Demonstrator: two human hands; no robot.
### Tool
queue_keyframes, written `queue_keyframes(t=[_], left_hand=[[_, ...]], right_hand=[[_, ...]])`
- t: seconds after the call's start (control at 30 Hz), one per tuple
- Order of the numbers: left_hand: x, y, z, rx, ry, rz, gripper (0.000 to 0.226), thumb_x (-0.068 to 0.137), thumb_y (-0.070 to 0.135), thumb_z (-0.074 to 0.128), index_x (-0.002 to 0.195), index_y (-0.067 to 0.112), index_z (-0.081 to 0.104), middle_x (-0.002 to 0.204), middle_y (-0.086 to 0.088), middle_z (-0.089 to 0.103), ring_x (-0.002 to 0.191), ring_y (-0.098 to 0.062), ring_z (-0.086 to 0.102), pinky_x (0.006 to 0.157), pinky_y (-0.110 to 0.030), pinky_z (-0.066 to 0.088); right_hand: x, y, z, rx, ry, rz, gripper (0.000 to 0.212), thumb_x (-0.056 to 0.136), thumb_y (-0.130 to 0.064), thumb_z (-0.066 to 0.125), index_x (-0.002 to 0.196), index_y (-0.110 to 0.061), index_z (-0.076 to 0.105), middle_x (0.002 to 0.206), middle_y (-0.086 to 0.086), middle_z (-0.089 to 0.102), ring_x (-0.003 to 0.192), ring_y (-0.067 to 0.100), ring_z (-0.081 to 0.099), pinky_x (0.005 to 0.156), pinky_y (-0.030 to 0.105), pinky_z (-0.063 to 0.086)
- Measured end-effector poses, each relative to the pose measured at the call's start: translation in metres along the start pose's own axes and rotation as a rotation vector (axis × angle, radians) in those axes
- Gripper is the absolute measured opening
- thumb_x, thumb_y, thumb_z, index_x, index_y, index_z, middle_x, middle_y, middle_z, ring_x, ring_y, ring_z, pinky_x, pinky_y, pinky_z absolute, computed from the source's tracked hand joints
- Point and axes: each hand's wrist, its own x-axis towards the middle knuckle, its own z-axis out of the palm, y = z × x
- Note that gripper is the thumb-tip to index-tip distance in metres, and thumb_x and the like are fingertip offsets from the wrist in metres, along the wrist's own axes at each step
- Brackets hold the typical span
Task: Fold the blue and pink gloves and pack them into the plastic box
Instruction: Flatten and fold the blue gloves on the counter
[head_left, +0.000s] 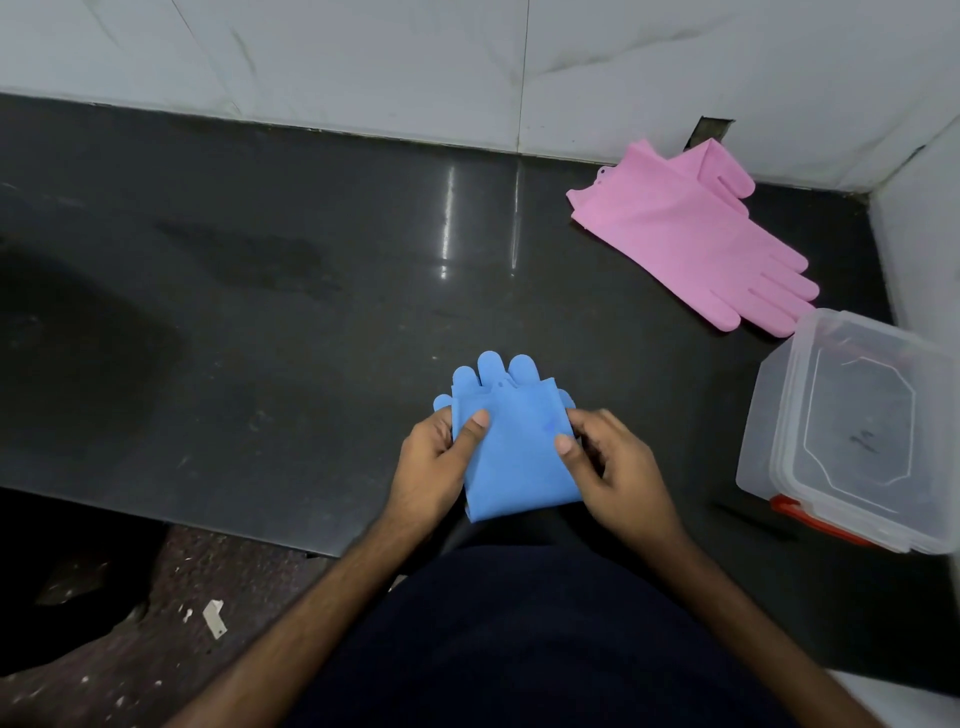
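Observation:
The blue gloves (514, 441) are folded over into a compact bundle near the front edge of the dark counter, with fingertips sticking out at the far side. My left hand (431, 467) grips the bundle's left edge, thumb on top. My right hand (613, 467) pinches its right edge, thumb pressed on the blue surface. The pink gloves (691, 234) lie flat and unfolded at the back right, fingers pointing right and toward me. The clear plastic box (769, 447) stands open at the right edge, with nothing seen inside and an orange-red clip at its near side.
The dark polished counter (311, 312) meets white tiled walls (363, 57) at the back and right. A darker wet-looking patch lies at the left. Below the counter's front edge is a speckled floor (171, 623) with white scraps.

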Motion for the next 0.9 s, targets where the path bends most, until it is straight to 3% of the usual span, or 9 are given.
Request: queue_keyframes(t=[0.1, 0.27, 0.4, 0.47, 0.53, 0.6, 0.67, 0.8, 0.9], left_hand=[[-0.002, -0.001, -0.002, 0.001, -0.005, 0.035, 0.041, 0.097, 0.054, 0.061, 0.096, 0.016, 0.075, 0.093, -0.007, 0.081, 0.089, -0.030, 0.077, 0.082, -0.058, 0.059], [-0.004, -0.002, -0.005, -0.019, -0.021, 0.093, 0.043, 0.097, 0.056, 0.061, 0.107, 0.016, 0.073, 0.102, -0.012, 0.079, 0.098, -0.041, 0.074, 0.086, -0.066, 0.058], [-0.007, 0.003, -0.010, 0.100, -0.033, 0.233, 0.033, 0.099, 0.055, 0.056, 0.106, 0.027, 0.073, 0.090, -0.003, 0.078, 0.082, -0.026, 0.073, 0.074, -0.048, 0.058], [-0.009, 0.003, -0.012, 0.178, -0.010, 0.310, 0.042, 0.099, 0.055, 0.053, 0.103, 0.018, 0.071, 0.079, -0.007, 0.072, 0.070, -0.024, 0.066, 0.065, -0.046, 0.053], [-0.012, 0.001, -0.013, 0.225, 0.008, 0.360, 0.057, 0.098, 0.055, 0.052, 0.101, 0.000, 0.067, 0.077, -0.020, 0.067, 0.069, -0.038, 0.060, 0.063, -0.053, 0.049], [-0.014, 0.002, -0.013, 0.185, 0.034, 0.380, 0.052, 0.098, 0.053, 0.056, 0.099, 0.003, 0.070, 0.078, -0.016, 0.069, 0.067, -0.032, 0.060, 0.061, -0.051, 0.050], [-0.016, 0.004, -0.011, 0.090, 0.049, 0.320, 0.037, 0.095, 0.051, 0.062, 0.099, 0.017, 0.076, 0.084, -0.011, 0.074, 0.072, -0.020, 0.063, 0.064, -0.051, 0.053], [-0.020, 0.000, -0.012, -0.037, -0.050, 0.208, 0.032, 0.087, 0.049, 0.076, 0.113, 0.030, 0.077, 0.107, -0.002, 0.080, 0.100, -0.028, 0.076, 0.084, -0.053, 0.063], [-0.024, -0.004, -0.014, -0.013, -0.088, 0.214, 0.037, 0.086, 0.043, 0.081, 0.122, 0.036, 0.072, 0.116, 0.005, 0.080, 0.107, -0.018, 0.076, 0.086, -0.037, 0.064]], right_hand=[[-0.005, 0.002, 0.001, -0.010, -0.033, 0.018, 0.009, 0.101, -0.028, 0.060, 0.105, -0.027, 0.068, 0.091, -0.016, 0.062, 0.081, 0.010, 0.061, 0.069, 0.015, 0.043], [-0.001, 0.000, -0.001, 0.028, -0.007, -0.011, 0.013, 0.101, -0.030, 0.060, 0.092, -0.021, 0.059, 0.086, -0.006, 0.059, 0.076, 0.014, 0.057, 0.065, 0.021, 0.042], [-0.003, 0.003, -0.003, 0.100, -0.070, -0.010, 0.025, 0.102, -0.046, 0.048, 0.099, -0.022, 0.052, 0.087, -0.005, 0.061, 0.076, 0.017, 0.058, 0.065, 0.031, 0.045], [-0.005, 0.004, -0.002, 0.126, -0.107, 0.020, 0.026, 0.102, -0.051, 0.043, 0.104, -0.026, 0.048, 0.092, -0.009, 0.064, 0.080, 0.012, 0.062, 0.068, 0.032, 0.048], [-0.007, 0.005, 0.001, 0.123, -0.116, 0.041, 0.031, 0.101, -0.055, 0.040, 0.106, -0.024, 0.045, 0.093, -0.009, 0.065, 0.081, 0.011, 0.064, 0.070, 0.034, 0.049], [-0.009, 0.005, 0.004, 0.126, -0.103, 0.050, 0.028, 0.101, -0.056, 0.038, 0.103, -0.028, 0.042, 0.088, -0.007, 0.066, 0.074, 0.012, 0.062, 0.065, 0.036, 0.049], [-0.011, 0.005, 0.007, 0.112, -0.078, 0.048, 0.020, 0.101, -0.054, 0.037, 0.097, -0.035, 0.037, 0.082, -0.010, 0.063, 0.064, 0.011, 0.058, 0.056, 0.032, 0.045], [-0.010, 0.003, 0.008, 0.073, -0.042, 0.042, 0.013, 0.101, -0.054, 0.036, 0.095, -0.042, 0.034, 0.082, -0.015, 0.062, 0.064, 0.010, 0.059, 0.052, 0.028, 0.042], [-0.008, 0.003, 0.010, 0.080, -0.034, 0.029, 0.015, 0.100, -0.057, 0.035, 0.097, -0.042, 0.035, 0.090, -0.021, 0.062, 0.073, 0.008, 0.063, 0.057, 0.028, 0.047]])
